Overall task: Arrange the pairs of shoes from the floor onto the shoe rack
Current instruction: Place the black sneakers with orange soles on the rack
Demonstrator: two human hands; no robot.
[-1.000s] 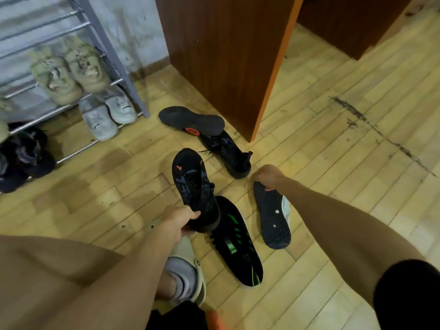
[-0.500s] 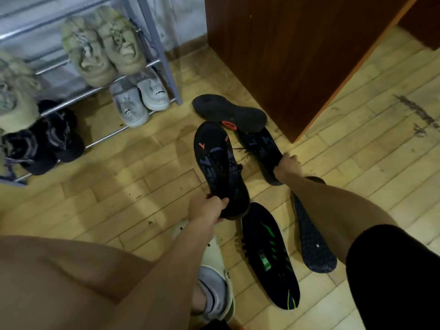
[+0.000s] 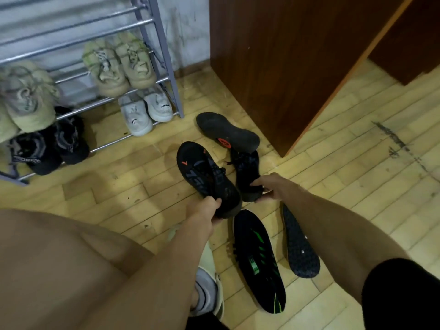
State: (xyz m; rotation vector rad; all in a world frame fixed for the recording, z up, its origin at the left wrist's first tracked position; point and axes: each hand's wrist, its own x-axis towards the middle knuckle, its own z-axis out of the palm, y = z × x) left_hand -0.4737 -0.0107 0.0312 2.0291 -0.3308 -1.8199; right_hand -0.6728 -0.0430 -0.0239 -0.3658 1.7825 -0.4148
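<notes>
Noting clutter beside the shoe rack [image 3: 164,55].
Upturned shoe [image 3: 226,132] touches right shoe [image 3: 247,172] at its toe; my left grip [image 3: 204,210] pinches left shoe [image 3: 204,175] heel, right grip [image 3: 270,186] clasps the other's.

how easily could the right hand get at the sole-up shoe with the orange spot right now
Probably not yet: the right hand grips the heel of a black shoe, so it is busy. The sole-up shoe lies uncovered just beyond, so the way itself looks free.

Reads to me as a home, entry corner. Metal shoe rack [image 3: 165,58] loaded with worn sneakers [image 3: 104,72] against a scuffed painted wall [image 3: 188,32]. Pale parquet floor [image 3: 333,186], dark wooden cabinet [image 3: 285,67] alongside, black sneakers [image 3: 226,132] strewn about.
</notes>
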